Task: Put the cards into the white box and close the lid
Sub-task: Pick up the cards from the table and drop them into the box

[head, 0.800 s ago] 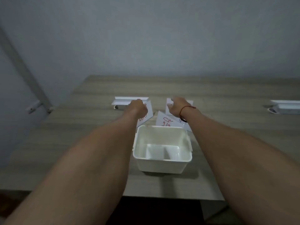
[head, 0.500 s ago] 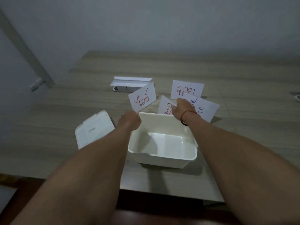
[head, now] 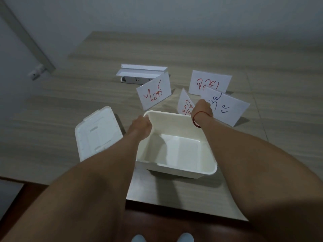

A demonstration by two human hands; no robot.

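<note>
The open white box (head: 185, 170) stands empty near the table's front edge. Its lid (head: 97, 135) lies flat on the table to the left. My left hand (head: 141, 124) is at the box's far left corner, pinching the low corner of a tilted card with red writing (head: 153, 91). My right hand (head: 202, 110), with a red string at the wrist, is over the far right rim, closed on a card with blue writing (head: 227, 106). A second red-lettered card (head: 184, 104) sticks up beside that hand; whether it is held I cannot tell. Another card (head: 209, 82) lies farther back.
A white power strip under a long white cover (head: 139, 74) sits behind the cards. The wooden table (head: 262, 55) runs back to a grey wall. Its front edge is just below the box, with dark floor and my shoes beneath.
Both hands have drawn back from the far cards to the box's far rim, each bringing a card. The view has tilted down, and the lid now shows at the left.
</note>
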